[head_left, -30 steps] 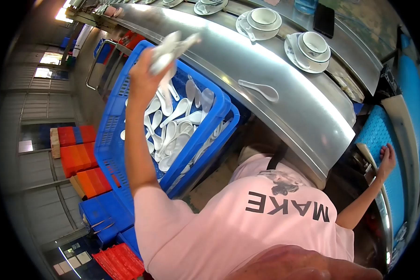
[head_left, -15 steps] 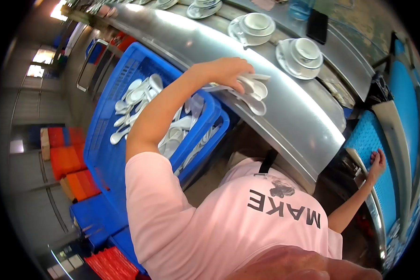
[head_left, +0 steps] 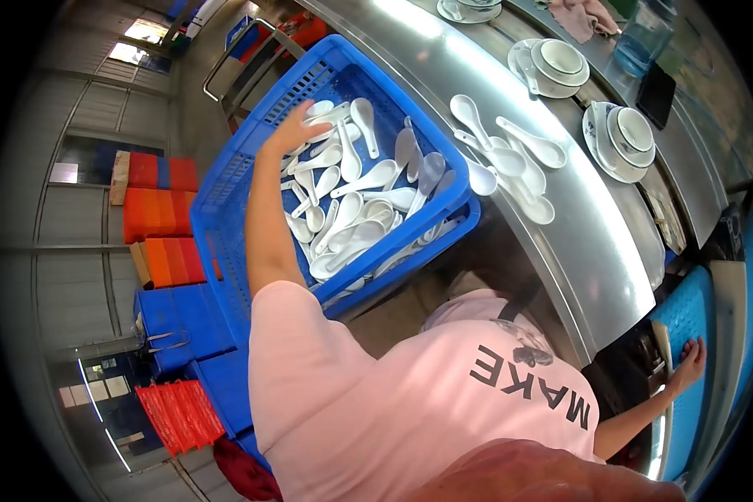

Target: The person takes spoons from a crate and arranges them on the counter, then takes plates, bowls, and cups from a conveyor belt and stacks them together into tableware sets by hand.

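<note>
Over the far left part of a blue plastic basket [head_left: 226, 188], my left hand [head_left: 295, 131] is open, thumb and fingers apart, at the white spoons [head_left: 343, 226] heaped inside. Its fingertips are close to one spoon [head_left: 319, 109]; whether they touch it I cannot tell. A loose group of white spoons [head_left: 510, 163] lies on the steel counter [head_left: 594, 251] beside the basket, a few handles reaching its edge. Far to the right, my right hand [head_left: 692, 363] rests on a blue textured belt [head_left: 684, 314], fingers loosely extended and holding nothing.
Behind the counter edge stand stacked bowls and saucers [head_left: 632, 130], with another stack [head_left: 560, 63] further left. A black phone [head_left: 656, 96], a blue-tinted clear container [head_left: 640, 42] and a pink cloth [head_left: 584, 17] lie beyond. Orange bins [head_left: 163, 213] and blue crates [head_left: 184, 322] stand left.
My left hand has let go of the spoons, which now lie on the counter, and has moved left over the basket. My right hand stays on the blue belt. The view has shifted.
</note>
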### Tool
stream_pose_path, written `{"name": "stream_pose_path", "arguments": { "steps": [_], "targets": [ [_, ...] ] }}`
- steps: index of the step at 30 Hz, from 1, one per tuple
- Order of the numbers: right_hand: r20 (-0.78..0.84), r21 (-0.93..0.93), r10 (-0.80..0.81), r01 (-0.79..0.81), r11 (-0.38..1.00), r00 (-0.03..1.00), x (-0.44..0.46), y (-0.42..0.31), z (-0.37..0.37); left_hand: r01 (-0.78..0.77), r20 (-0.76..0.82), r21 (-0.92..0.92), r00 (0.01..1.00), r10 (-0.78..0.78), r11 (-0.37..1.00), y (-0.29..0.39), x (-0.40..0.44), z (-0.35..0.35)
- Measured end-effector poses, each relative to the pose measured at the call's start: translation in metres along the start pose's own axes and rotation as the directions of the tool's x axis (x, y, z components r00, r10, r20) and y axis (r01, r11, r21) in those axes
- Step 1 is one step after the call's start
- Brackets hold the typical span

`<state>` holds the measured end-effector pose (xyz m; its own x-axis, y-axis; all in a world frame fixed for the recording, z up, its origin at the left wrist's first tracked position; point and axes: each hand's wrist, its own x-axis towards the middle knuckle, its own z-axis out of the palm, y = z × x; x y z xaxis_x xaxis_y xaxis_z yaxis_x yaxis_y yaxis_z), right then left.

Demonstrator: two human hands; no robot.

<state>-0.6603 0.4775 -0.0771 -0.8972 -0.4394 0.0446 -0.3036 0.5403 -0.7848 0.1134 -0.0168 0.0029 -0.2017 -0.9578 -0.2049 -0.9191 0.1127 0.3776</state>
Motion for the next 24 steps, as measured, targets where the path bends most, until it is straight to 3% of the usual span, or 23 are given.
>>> {"name": "stream_pose_path", "arguments": {
  "steps": [1, 4, 5, 7, 11, 15, 16, 18, 19, 20, 22, 24],
  "targets": [
    [0.011, -0.023, -0.009, 0.009, 1.0, 1.0, 0.002, 0.002, -0.002, 0.006, 0.022, 0.145, 1.0, -0.009, 0.989, 0.004, 0.001, 0.01],
    [0.013, -0.052, -0.043, 0.044, 0.998, 0.999, 0.001, -0.001, -0.003, -0.046, 0.039, 0.168, 0.998, 0.04, 0.985, 0.036, -0.024, 0.032],
    [0.014, -0.051, -0.055, 0.056, 0.997, 0.998, 0.0, -0.001, -0.001, -0.039, 0.044, 0.259, 0.999, 0.029, 0.965, 0.055, -0.036, 0.037],
    [0.024, -0.012, -0.035, 0.035, 0.999, 0.999, 0.003, 0.006, -0.002, -0.026, 0.009, 0.267, 1.0, 0.025, 0.963, 0.073, -0.053, 0.05],
    [0.011, 0.016, -0.034, 0.034, 0.999, 0.999, 0.0, -0.003, 0.001, -0.123, -0.245, 0.062, 0.96, 0.134, 0.99, 0.088, -0.068, 0.071],
    [0.003, -0.013, -0.054, 0.054, 0.998, 0.999, -0.003, -0.005, 0.0, -0.115, -0.202, 0.44, 0.954, 0.224, 0.89, 0.104, -0.065, 0.075],
    [-0.011, -0.018, -0.055, 0.055, 0.998, 0.998, -0.004, -0.006, 0.001, -0.078, -0.211, 0.483, 0.956, 0.202, 0.872, 0.109, -0.064, 0.076],
    [-0.037, 0.03, -0.042, 0.043, 0.999, 0.998, -0.002, 0.006, 0.002, -0.11, -0.277, 0.547, 0.911, 0.304, 0.83, 0.104, -0.062, 0.076],
    [-0.049, 0.085, -0.032, 0.036, 0.996, 0.998, 0.002, 0.016, 0.002, -0.109, -0.296, 0.461, 0.916, 0.269, 0.881, 0.104, -0.067, 0.071],
    [-0.062, 0.072, -0.049, 0.053, 0.996, 0.997, -0.007, 0.017, -0.009, 0.127, -0.315, 0.219, 0.948, -0.053, 0.967, 0.105, -0.071, 0.062],
    [-0.062, 0.056, -0.088, 0.092, 0.994, 0.994, -0.01, -0.008, 0.002, -0.063, -0.441, -0.095, 0.897, 0.015, 0.994, 0.062, -0.068, 0.057],
    [-0.075, 0.044, -0.081, 0.085, 0.995, 0.994, -0.011, -0.011, 0.006, -0.034, -0.524, -0.094, 0.852, -0.021, 0.995, 0.071, -0.08, 0.036]
  ]
}}
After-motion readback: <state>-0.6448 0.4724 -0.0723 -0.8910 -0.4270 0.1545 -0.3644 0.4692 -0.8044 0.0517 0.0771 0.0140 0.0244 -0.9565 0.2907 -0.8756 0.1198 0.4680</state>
